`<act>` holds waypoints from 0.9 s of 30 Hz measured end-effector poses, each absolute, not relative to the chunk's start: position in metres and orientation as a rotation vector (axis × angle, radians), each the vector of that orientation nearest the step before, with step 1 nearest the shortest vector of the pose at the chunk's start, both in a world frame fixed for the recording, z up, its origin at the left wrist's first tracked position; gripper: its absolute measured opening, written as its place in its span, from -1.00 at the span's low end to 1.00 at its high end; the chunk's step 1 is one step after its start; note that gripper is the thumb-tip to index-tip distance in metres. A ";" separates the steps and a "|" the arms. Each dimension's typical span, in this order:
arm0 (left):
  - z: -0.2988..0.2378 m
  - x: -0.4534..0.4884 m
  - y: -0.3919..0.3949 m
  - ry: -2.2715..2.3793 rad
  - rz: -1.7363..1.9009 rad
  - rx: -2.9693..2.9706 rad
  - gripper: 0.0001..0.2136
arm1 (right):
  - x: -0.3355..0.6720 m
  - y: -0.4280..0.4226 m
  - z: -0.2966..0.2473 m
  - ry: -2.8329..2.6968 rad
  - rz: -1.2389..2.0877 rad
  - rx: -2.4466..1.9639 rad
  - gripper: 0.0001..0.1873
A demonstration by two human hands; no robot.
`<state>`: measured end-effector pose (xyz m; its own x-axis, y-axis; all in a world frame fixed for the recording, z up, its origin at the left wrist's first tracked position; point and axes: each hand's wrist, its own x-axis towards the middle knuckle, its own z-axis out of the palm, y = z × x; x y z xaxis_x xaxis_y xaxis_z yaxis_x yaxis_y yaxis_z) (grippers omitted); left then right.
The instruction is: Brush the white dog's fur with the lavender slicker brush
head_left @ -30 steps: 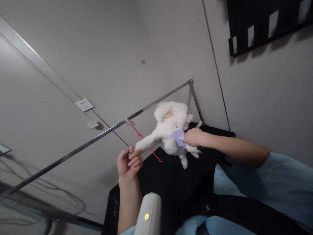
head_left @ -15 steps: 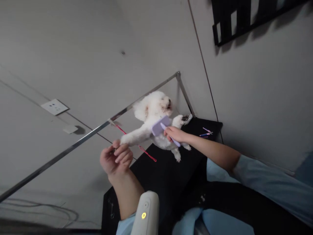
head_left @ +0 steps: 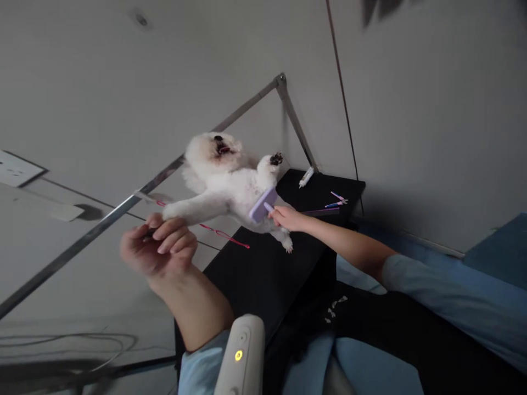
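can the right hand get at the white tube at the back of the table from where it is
Probably yes: the right hand holds the purple brush against the dog, and the black table between it and the white tube looks bare.

Dog's forepaw tip hidden inside left hand [head_left: 158, 249] grip. Brush [head_left: 262, 204] handle covered by right hand [head_left: 286, 218]; bristle face turned into fur, not visible. Small items [head_left: 335, 200] at bench [head_left: 263, 280] far end too small to identify. Wall socket [head_left: 16, 169] cut by left edge.
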<state>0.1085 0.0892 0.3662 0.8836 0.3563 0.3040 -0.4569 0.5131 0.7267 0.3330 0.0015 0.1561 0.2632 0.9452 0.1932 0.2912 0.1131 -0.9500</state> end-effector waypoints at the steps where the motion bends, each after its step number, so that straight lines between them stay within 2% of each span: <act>1: 0.366 0.111 0.090 -0.119 0.490 0.912 -0.74 | 0.338 0.006 0.151 -1.281 0.702 -1.478 -0.67; 6: 0.366 0.123 0.091 -0.118 0.459 0.974 -0.76 | 0.332 -0.009 0.103 -1.390 0.734 -1.803 -0.59; 11: 0.372 0.133 0.092 -0.143 0.431 1.028 -0.76 | 0.320 0.007 0.116 -1.439 0.589 -1.668 -0.64; 14: 0.376 0.133 0.097 -0.112 0.441 1.020 -0.76 | 0.310 0.019 0.111 -1.432 0.804 -1.732 -0.69; 17: 0.377 0.132 0.100 -0.058 0.520 0.983 -0.78 | 0.303 0.020 0.101 -1.413 1.006 -1.667 -0.61; 20: 0.379 0.131 0.103 -0.028 0.621 0.957 -0.79 | 0.305 0.024 0.103 -1.418 0.847 -1.445 -0.67; 23: 0.381 0.129 0.105 -0.023 0.633 0.943 -0.78 | 0.307 0.028 0.098 -1.402 0.739 -1.468 -0.78; 27: 0.383 0.127 0.107 -0.015 0.597 0.931 -0.77 | 0.298 0.019 0.078 -1.340 1.054 -1.449 -0.68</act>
